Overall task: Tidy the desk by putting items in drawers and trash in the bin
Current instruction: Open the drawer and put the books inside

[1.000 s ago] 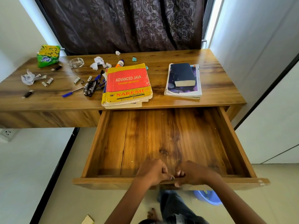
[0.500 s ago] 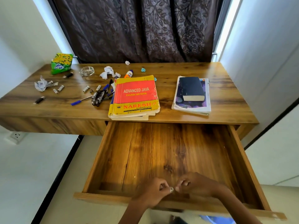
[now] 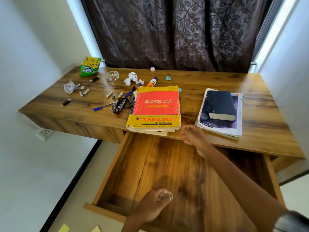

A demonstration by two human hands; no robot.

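While the wide wooden drawer (image 3: 150, 164) stands pulled out under the wood-grain desk (image 3: 217, 84), we see our right hand (image 3: 192, 135) stretched forward at the desk's front edge, between the red-and-yellow Advanced Java course book (image 3: 156, 108) and the stack of a dark blue hardback (image 3: 219, 105) on a purple-covered notebook (image 3: 222, 126). Its fingers are loosely curled and hold nothing; it looks just beside the Java book's lower right corner, contact we cannot tell. Our left hand (image 3: 153, 205) hangs over the drawer's near front, fingers curled inward, thumb against them, nothing visibly held.

Left half of the desk carries the clutter: green-and-yellow snack packet (image 3: 89, 66) at the far left corner, clear glass ashtray (image 3: 112, 75) near it, crumpled white paper wads (image 3: 133, 78) just beside the orange-and-white glue bottle (image 3: 152, 81), another grey-white crumpled wad (image 3: 69, 87) further left, small teal scrap (image 3: 168, 78), tiny white paper ball (image 3: 152, 69) by the dark patterned curtain (image 3: 175, 30). Blue pens (image 3: 102, 107) and a black clip-like bundle (image 3: 119, 105) lie touching the Java book's left side. Small white cylinders (image 3: 84, 92), possibly batteries, lie scattered; two small black lighter-like items (image 3: 66, 102) lie apart. White wall socket (image 3: 45, 132) below the desk at left.
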